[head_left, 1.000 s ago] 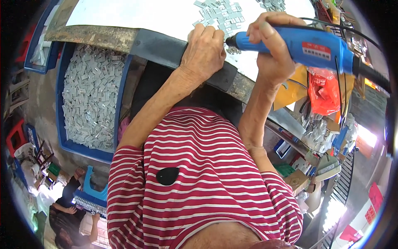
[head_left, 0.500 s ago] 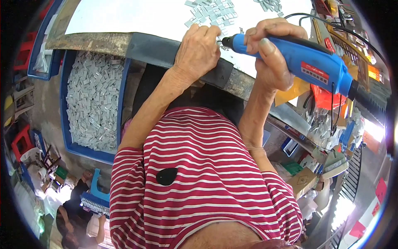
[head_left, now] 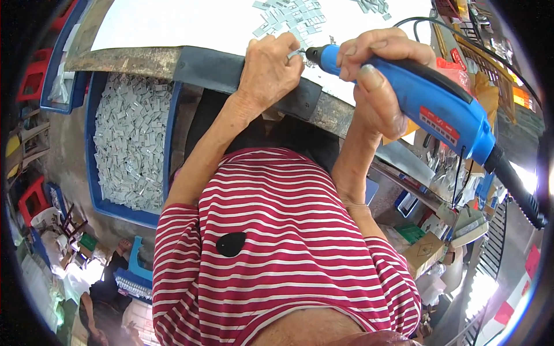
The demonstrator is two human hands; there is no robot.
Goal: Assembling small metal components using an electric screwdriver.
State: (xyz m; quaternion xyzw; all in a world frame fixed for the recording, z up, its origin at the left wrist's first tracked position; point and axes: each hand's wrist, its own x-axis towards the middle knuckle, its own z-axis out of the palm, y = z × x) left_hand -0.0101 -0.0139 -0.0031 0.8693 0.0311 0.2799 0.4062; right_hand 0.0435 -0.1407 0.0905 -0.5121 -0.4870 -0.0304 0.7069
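Note:
My right hand (head_left: 378,75) is wrapped round a blue electric screwdriver (head_left: 447,101) with a black nose and a red label. It lies slanted, its tip pointing left at my left hand's fingertips. My left hand (head_left: 268,69) is closed in a pinch at the table's near edge; whatever it holds is mostly hidden by the fingers. Just beyond it, many small flat grey pieces (head_left: 297,17) lie in rows on the white tabletop (head_left: 173,23). Tiny dark bits, perhaps screws, lie by the screwdriver's nose.
A deep blue bin (head_left: 89,144) full of similar grey pieces (head_left: 130,144) stands at my left, below the table. Another grey pile (head_left: 375,7) lies farther right. A black cable (head_left: 467,34) runs off right. Boxes and bags crowd the right side; another person (head_left: 101,305) is at lower left.
The screwdriver's rear end and its cord have swung down toward me, with its nose shifting slightly left. My left hand has moved a little left and stays pinched.

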